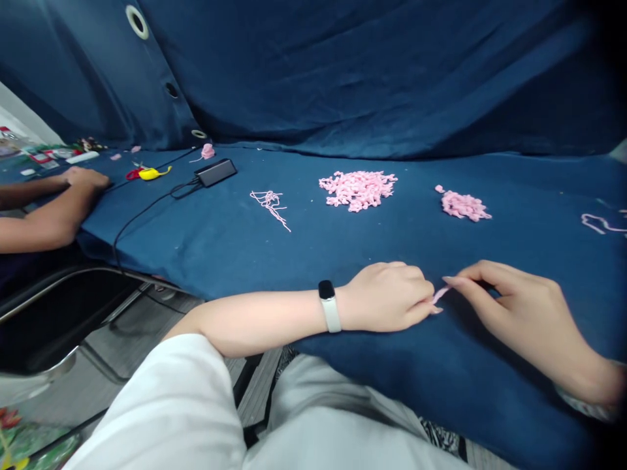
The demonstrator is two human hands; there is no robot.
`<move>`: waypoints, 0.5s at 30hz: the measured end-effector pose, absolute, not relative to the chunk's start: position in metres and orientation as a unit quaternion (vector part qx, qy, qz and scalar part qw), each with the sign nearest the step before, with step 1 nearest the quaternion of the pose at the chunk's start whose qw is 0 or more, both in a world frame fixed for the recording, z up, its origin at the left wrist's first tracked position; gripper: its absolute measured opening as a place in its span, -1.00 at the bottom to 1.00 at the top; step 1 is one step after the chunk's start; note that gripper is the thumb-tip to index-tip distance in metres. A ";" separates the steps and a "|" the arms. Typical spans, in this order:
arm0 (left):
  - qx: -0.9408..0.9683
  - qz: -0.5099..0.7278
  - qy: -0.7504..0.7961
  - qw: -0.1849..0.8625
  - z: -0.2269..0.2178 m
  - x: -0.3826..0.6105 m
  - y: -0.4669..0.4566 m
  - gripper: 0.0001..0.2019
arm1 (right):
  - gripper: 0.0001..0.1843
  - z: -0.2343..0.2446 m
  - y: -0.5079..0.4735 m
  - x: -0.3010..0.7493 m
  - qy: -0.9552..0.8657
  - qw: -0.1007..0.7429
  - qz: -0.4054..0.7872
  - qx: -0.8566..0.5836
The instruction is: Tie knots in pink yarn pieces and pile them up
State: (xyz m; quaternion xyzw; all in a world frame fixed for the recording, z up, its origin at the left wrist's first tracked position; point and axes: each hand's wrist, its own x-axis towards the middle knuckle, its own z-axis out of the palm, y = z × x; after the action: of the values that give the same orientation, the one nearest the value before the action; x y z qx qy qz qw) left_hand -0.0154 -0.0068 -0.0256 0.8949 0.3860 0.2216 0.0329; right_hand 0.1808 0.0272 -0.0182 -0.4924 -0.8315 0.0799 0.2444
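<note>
At four o'clock in the view, a thin pink strand (441, 294) is clamped in the left hand (389, 297) and the right hand (526, 313). From it, a knobbly large heap (360, 189) is seen at eleven, a small heap (464, 205) at one.

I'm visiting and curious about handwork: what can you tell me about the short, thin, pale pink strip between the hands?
The pale pink strip looks soft and yarn-like. It spans the small gap between the left hand and the right hand, pinched at both sides, fairly straight, slanting up toward the right. Fingers hide its ends, so its full length cannot be told.
</note>
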 end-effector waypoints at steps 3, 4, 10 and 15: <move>0.910 0.208 0.357 -0.019 -0.027 -0.015 -0.007 -0.61 | -0.74 -0.018 0.027 0.178 -0.836 0.240 0.082 -0.487; 0.913 0.207 0.348 -0.037 -0.027 -0.015 -0.007 -0.61 | -0.73 -0.018 0.027 0.178 -0.837 0.239 0.082 -0.485; 0.902 0.225 0.328 -0.170 -0.023 -0.011 -0.012 -0.72 | -0.73 -0.021 0.026 0.176 -0.840 0.239 0.089 -0.479; 0.908 0.229 0.287 -0.202 -0.021 -0.006 -0.018 -0.74 | -0.75 -0.026 0.026 0.174 -0.856 0.238 0.094 -0.449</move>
State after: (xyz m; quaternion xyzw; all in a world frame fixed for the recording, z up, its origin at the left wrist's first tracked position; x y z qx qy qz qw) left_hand -0.0062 -0.0179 -0.0208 0.9079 0.2873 0.2290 -0.2018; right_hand 0.1742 0.0255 -0.0264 -0.4493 -0.8560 0.0941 0.2379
